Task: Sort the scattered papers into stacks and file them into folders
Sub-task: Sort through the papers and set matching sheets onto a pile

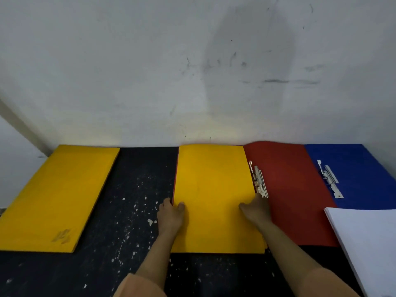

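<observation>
As far as we can judge, the filing is partly done. At far left we see a yellow stack (57,196), thick, matte and square-edged, lying flat and apart on the dark speckled table (137,189); whether it is a closed folder or loose sheets we cannot tell. At centre, yellow sheets (214,189) lie on the left leaf of the open red folder (293,200), a thin smooth card whose far edge bows upward. Our left hand (171,217) pinches the sheets' left edge, thumb on top; our right hand (257,211) lies flat and open on their right side, fingertips at the metal fastener (260,181). We judge the sheets not yet clipped. Further right, the blue folder (353,174) lies open and empty, its own clip (330,179) bare. At far right, a white paper stack (368,243) waits, unfiled.
</observation>
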